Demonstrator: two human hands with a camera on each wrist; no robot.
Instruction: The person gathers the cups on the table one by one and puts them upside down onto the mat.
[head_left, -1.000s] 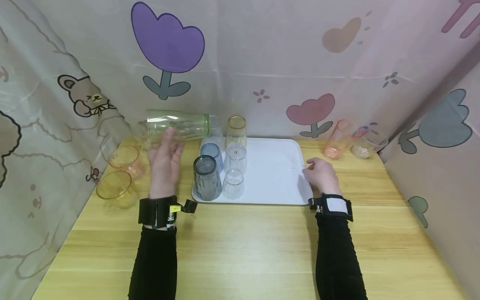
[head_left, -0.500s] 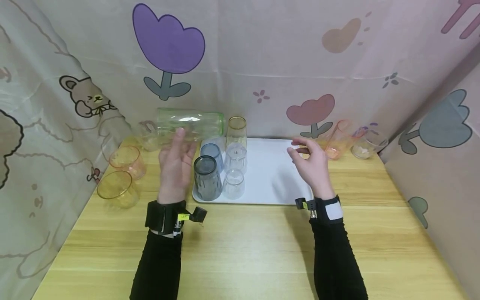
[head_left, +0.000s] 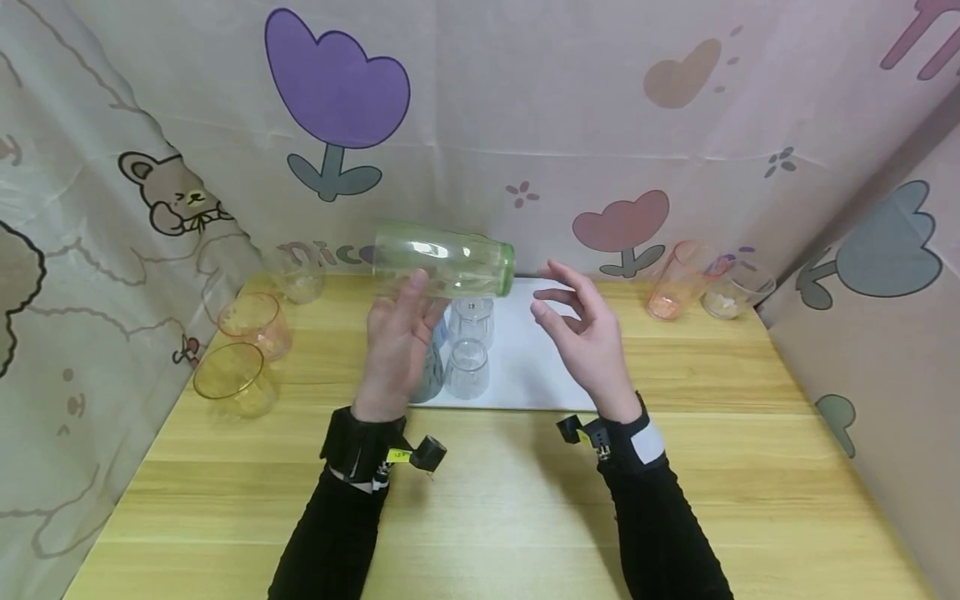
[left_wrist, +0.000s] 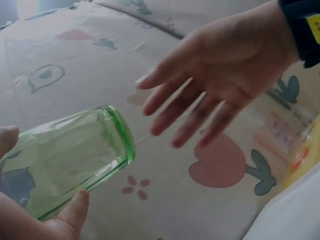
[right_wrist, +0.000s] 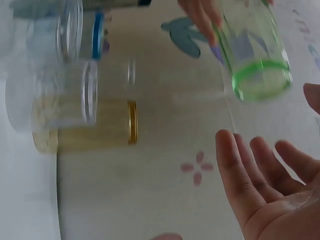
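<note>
My left hand (head_left: 393,358) grips a pale green drinking glass (head_left: 442,260) lying on its side in the air, over the back of the white tray (head_left: 536,375). The glass's thick green end (left_wrist: 120,135) points right, toward my right hand (head_left: 592,346). That hand holds nothing; its fingers are spread and lightly bent, a short gap from the glass. Below, on the tray's left part, stand two small clear glasses (head_left: 468,371) and a dark grey glass (head_left: 430,379) half hidden by my left hand. A yellow glass (right_wrist: 95,125) behind them shows in the right wrist view.
Left of the tray on the wooden table (head_left: 480,500) stand a yellow cup (head_left: 236,387), a pink cup (head_left: 255,325) and a clear glass (head_left: 302,283). At the right rear are a pink glass (head_left: 671,287) and a clear cup (head_left: 735,292). A patterned curtain (head_left: 480,100) hangs behind.
My left hand has carried the green glass rightward, from the tray's left side to over its back. My right hand has left the tray's right edge and moved left toward the glass.
</note>
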